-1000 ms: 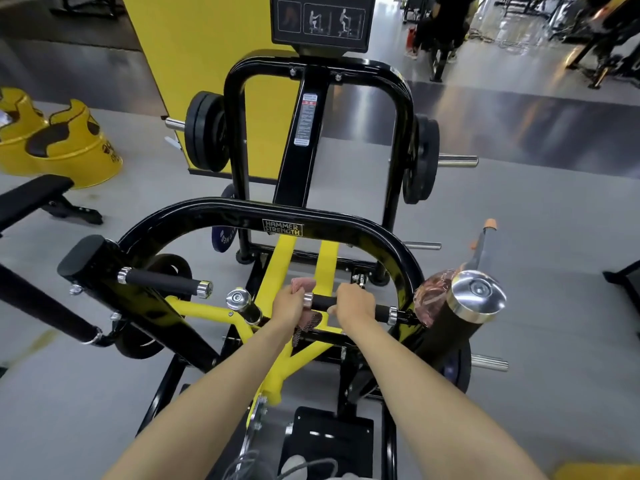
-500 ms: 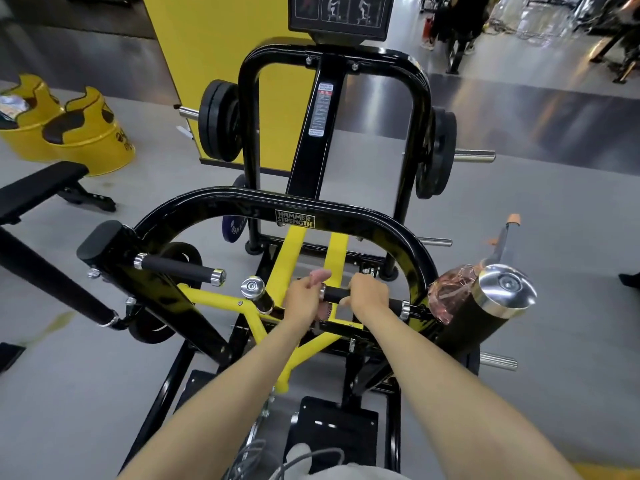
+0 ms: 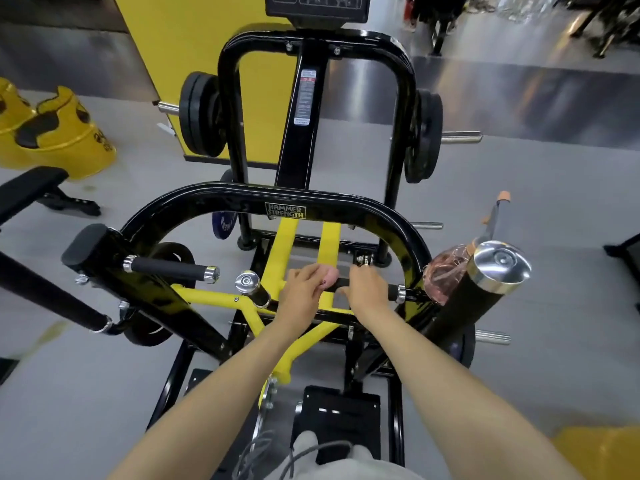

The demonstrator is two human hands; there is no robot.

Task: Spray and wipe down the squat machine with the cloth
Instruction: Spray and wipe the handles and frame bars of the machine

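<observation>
The black and yellow squat machine [image 3: 221,206] fills the middle of the view. My left hand [image 3: 302,287] is shut on a pink cloth [image 3: 329,277] and presses it against the black right handle grip [image 3: 341,284]. My right hand [image 3: 367,287] is wrapped around that same grip, just right of the cloth. A pink-tinted clear spray bottle [image 3: 445,273] with an orange nozzle rests against the machine's right arm, behind a chrome-capped black roller [image 3: 498,263]. The left handle grip [image 3: 168,268] is free.
Weight plates [image 3: 199,114] hang on both sides of the rear frame. Two yellow bins [image 3: 59,136] stand at far left beside a black bench [image 3: 27,188]. A yellow pillar [image 3: 207,46] rises behind the machine. A person's legs [image 3: 434,15] show in the far background.
The pink cloth in my left hand has slid slightly along the right grip toward my right hand. My head has moved closer and a little to the left; both hands stay on the grip.
</observation>
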